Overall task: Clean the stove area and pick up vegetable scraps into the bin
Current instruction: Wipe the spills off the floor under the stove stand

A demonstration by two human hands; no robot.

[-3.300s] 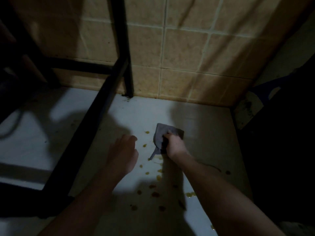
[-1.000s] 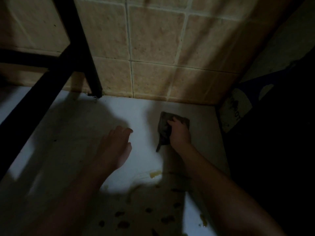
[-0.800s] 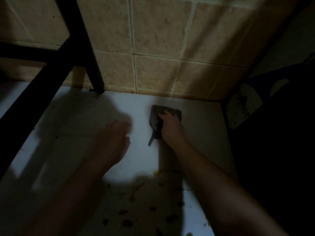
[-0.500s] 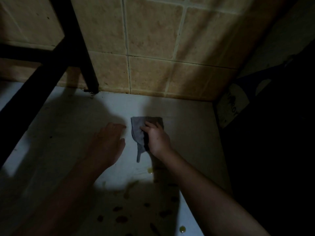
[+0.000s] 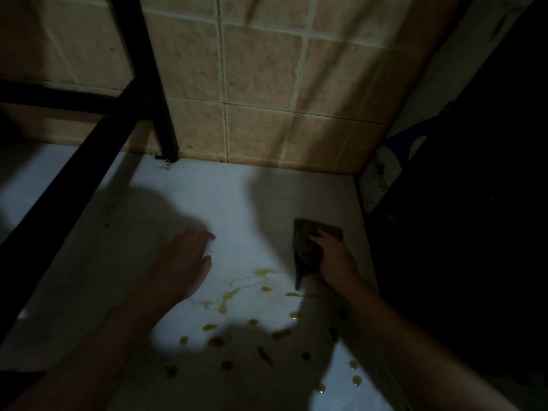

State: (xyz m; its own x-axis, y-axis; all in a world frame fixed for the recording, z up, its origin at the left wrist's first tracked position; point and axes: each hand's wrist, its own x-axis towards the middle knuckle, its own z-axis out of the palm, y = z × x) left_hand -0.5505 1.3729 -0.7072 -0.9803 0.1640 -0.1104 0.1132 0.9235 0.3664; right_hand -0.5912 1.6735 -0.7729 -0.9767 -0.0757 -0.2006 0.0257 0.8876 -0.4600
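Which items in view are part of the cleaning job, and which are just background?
In the job:
- cloth, gripped by the right hand
- yellowish spills on the white countertop
- left hand, open beside the spills

Just there:
- black frame leg
- tiled wall
- labelled dark object, far right

Your right hand (image 5: 335, 259) grips a bunched grey cloth (image 5: 307, 240) against the white counter (image 5: 207, 197), near its right edge and short of the tiled wall (image 5: 267, 84). Your left hand (image 5: 184, 262) lies palm down on the counter well to the left of the cloth, fingers loose. Smeared yellow-brown spills (image 5: 231, 295) and scattered drops lie between and below your hands, and a black frame leg (image 5: 154, 84) stands where the counter meets the wall at upper left.
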